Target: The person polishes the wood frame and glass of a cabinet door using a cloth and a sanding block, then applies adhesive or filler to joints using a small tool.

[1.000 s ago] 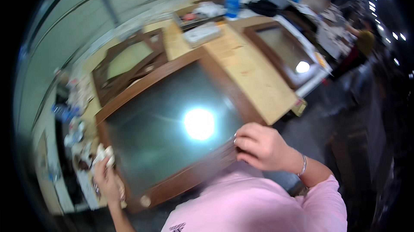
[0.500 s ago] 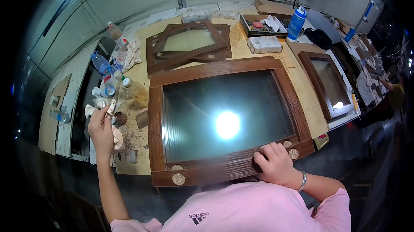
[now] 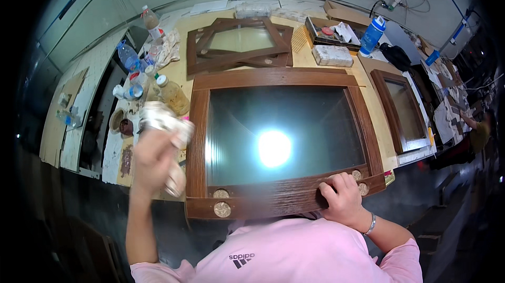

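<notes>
A brown wooden-framed glass panel (image 3: 199, 141) lies before me on the worktable, with a bright light reflected in its ribbed glass. Round cork-like discs (image 3: 222, 209) sit at its two near corners. My left hand (image 3: 154, 157) is closed around a crumpled white rag (image 3: 159, 117), raised beside the panel's left edge and smeared by motion. On the near rail, toward the right corner, rests my right hand (image 3: 344, 199), fingers curled over the wood and gripping it. Behind the rag stand a bottle of yellowish liquid (image 3: 173, 96) and a small dark brown pot (image 3: 126, 127).
More framed panels (image 3: 197, 54) are stacked at the back, and another frame (image 3: 386, 104) lies at the right. Several bottles (image 3: 128, 58) crowd the left side. A tool tray (image 3: 314, 33), a wrapped block (image 3: 332, 56) and a blue bottle (image 3: 372, 37) stand at the back right.
My left hand has brought the rag rightward from the pots toward the panel's left edge. My right hand keeps its hold on the near rail. The whole view has shifted slightly.
</notes>
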A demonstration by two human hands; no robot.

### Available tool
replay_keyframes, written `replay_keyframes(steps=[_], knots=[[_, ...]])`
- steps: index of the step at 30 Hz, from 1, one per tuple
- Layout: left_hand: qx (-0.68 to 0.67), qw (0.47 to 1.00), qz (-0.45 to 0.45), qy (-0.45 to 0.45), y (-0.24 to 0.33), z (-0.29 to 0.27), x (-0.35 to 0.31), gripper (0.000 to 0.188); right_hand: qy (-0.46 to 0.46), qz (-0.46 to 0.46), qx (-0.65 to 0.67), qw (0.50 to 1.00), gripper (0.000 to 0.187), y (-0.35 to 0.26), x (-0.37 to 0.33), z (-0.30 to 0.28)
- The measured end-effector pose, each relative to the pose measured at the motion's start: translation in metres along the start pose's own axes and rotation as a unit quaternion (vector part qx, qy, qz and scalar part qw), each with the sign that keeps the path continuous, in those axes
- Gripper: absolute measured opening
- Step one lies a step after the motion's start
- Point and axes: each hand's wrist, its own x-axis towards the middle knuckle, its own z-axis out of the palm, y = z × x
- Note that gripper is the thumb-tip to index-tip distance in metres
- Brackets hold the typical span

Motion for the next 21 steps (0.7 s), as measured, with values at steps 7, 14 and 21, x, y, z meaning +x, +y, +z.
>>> replay_keyframes(steps=[7, 14, 21], knots=[[0.044, 0.997, -0.050, 0.025, -0.021, 0.007, -0.015, 0.028, 0.005, -0.003, -0.013, 1.000, 0.039, -0.002, -0.005, 0.011], [-0.018, 0.998, 0.062, -0.005, 0.018, 0.019, 0.034, 0.025, 0.031, 0.009, 0.020, 0.999, 0.025, 0.008, -0.012, 0.002], [-0.196, 0.951, -0.165, -0.175, 0.051, 0.078, 0.124, 0.040, 0.038, 0.004, 0.027, 0.999, 0.028, 0.014, -0.023, 0.042]])
